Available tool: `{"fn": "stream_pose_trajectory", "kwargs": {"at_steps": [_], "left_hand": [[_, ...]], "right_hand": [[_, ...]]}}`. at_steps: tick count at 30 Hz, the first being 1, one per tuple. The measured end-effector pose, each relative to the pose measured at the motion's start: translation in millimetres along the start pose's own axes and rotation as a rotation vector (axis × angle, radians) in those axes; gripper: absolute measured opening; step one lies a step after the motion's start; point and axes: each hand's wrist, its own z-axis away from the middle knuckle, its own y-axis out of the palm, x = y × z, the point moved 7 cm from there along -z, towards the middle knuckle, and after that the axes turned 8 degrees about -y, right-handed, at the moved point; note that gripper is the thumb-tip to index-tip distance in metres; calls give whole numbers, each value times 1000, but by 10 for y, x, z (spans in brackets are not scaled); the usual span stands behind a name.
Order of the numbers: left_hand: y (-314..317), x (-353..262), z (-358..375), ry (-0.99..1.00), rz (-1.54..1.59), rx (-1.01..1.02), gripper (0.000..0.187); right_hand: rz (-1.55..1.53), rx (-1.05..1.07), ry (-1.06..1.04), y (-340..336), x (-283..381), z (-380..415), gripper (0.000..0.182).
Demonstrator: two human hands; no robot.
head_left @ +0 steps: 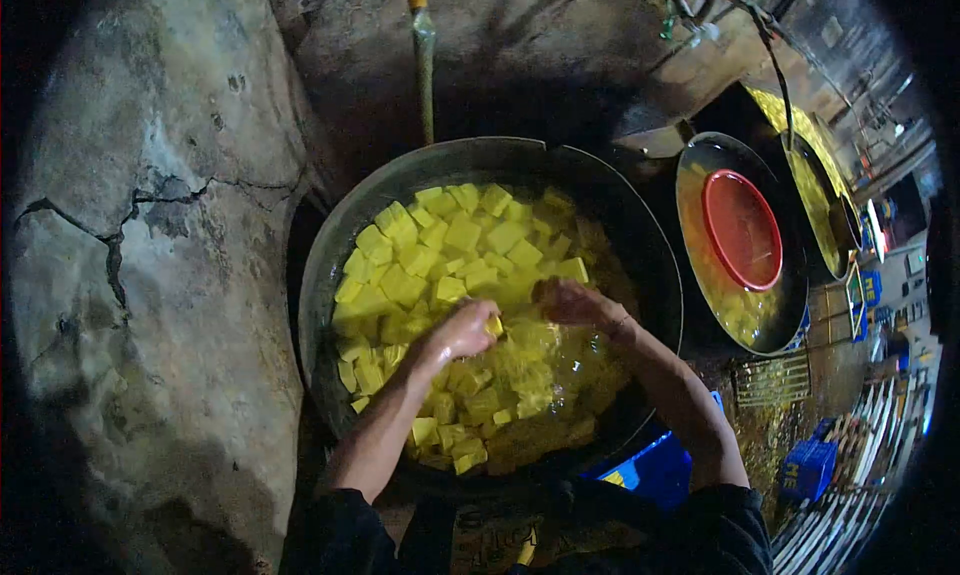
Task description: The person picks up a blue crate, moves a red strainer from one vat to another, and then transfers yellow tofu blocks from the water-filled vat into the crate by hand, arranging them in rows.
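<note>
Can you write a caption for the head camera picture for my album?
Both hands, left and right, reach into a big metal basin of yellow cubes floating in liquid.

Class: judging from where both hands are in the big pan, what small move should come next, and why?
Probably lift the left hand slightly, since it pinches a yellow cube just above the liquid in the large pan, while the right hand rests among the floating cubes.

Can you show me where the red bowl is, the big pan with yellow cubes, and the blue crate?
red bowl [742,229], head view, its inside.
big pan [322,265], head view, left rim.
blue crate [655,469], head view, top face.
</note>
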Motion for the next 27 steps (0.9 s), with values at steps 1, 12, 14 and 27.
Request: {"fn": "stream_pose_trajectory", "kwargs": {"at_steps": [1, 12, 14, 27], "left_hand": [[-148, 104, -29, -87, 53, -34, 45], [70, 919, -478, -468, 458, -145, 71], [91, 1005, -588, -488, 338, -180, 65], [321, 991, -617, -317, 893, -155, 100]], "right_hand": [[-204, -137, 74, -129, 154, -121, 29], [872, 264, 164, 514, -630, -1163, 35], [888, 146, 62, 573, -1006, -1153, 41], [-618, -113, 202, -364, 165, -426, 84]]}}
